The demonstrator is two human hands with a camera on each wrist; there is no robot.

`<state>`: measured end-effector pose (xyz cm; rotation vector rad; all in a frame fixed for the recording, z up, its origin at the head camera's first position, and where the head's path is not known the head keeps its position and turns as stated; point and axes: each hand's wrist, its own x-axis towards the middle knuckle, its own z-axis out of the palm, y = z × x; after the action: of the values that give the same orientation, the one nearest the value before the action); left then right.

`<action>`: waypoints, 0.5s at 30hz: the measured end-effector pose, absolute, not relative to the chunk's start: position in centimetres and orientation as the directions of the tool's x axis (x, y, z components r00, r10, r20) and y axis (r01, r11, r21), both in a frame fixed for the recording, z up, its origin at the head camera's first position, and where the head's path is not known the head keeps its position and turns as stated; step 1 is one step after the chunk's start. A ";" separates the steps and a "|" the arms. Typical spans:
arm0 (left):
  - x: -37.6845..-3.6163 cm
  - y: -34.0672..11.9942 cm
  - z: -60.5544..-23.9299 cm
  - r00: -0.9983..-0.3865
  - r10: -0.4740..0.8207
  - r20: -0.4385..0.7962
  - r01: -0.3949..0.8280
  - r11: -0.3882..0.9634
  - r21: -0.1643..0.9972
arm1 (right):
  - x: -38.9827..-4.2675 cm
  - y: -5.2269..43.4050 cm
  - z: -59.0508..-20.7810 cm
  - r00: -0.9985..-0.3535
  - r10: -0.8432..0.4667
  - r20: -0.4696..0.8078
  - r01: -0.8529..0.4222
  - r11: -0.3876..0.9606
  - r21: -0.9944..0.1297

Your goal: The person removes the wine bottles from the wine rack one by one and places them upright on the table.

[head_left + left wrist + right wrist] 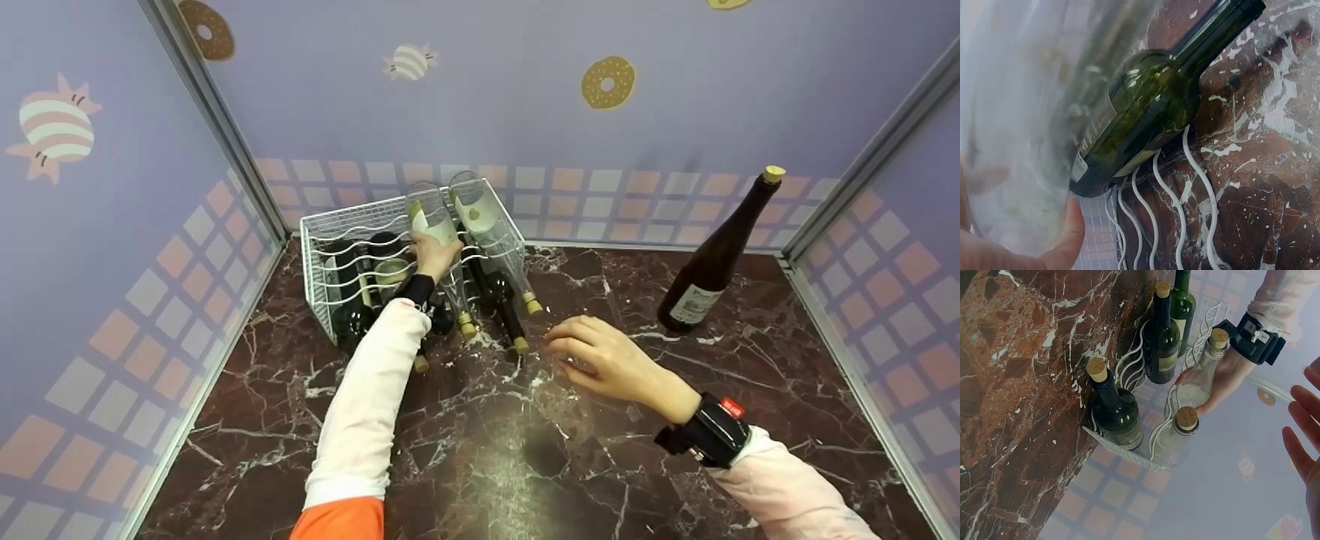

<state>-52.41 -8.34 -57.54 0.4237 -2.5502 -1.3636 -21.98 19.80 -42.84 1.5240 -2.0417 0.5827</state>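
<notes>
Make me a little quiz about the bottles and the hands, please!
1. True or false: the left hand holds a clear bottle on top of the white wire rack.
2. What does the right hand hold? A) a cork B) nothing C) a dark bottle
3. How many bottles stand upright on the marble table, apart from the rack?

Key: 1. True. 2. B, its fingers are relaxed above the table. 3. One, the dark bottle at the right.
</notes>
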 end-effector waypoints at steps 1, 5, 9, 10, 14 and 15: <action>-53.3 -8.5 -58.6 -0.932 -0.353 0.079 -0.132 0.535 0.835 | -22.0 19.8 -42.9 -0.232 -0.738 0.634 -0.961 0.275 -0.032; -57.7 -9.1 -63.1 -0.919 -0.358 0.163 -0.071 0.559 0.826 | -22.0 19.8 -42.9 -0.240 -0.740 0.628 -0.960 0.275 -0.042; -61.2 -9.4 -66.2 -0.907 -0.363 0.213 -0.033 0.566 0.823 | -22.1 19.6 -42.9 -0.233 -0.735 0.637 -0.964 0.260 -0.052; -61.6 -9.4 -66.5 -0.905 -0.366 0.216 -0.028 0.560 0.828 | -22.1 19.6 -42.9 -0.227 -0.735 0.639 -0.966 0.253 -0.053; -60.2 -9.2 -64.9 -0.912 -0.372 0.175 -0.040 0.505 0.862 | -22.3 19.3 -42.9 -0.210 -0.740 0.639 -0.972 0.232 -0.050; -58.9 -9.0 -63.7 -0.913 -0.374 0.164 -0.038 0.479 0.877 | -22.3 19.2 -42.9 -0.208 -0.741 0.638 -0.972 0.230 -0.051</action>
<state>-58.90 -9.01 -63.72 0.3472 -2.3971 -1.4080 -22.26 19.25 -42.92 1.5693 -2.0207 0.6238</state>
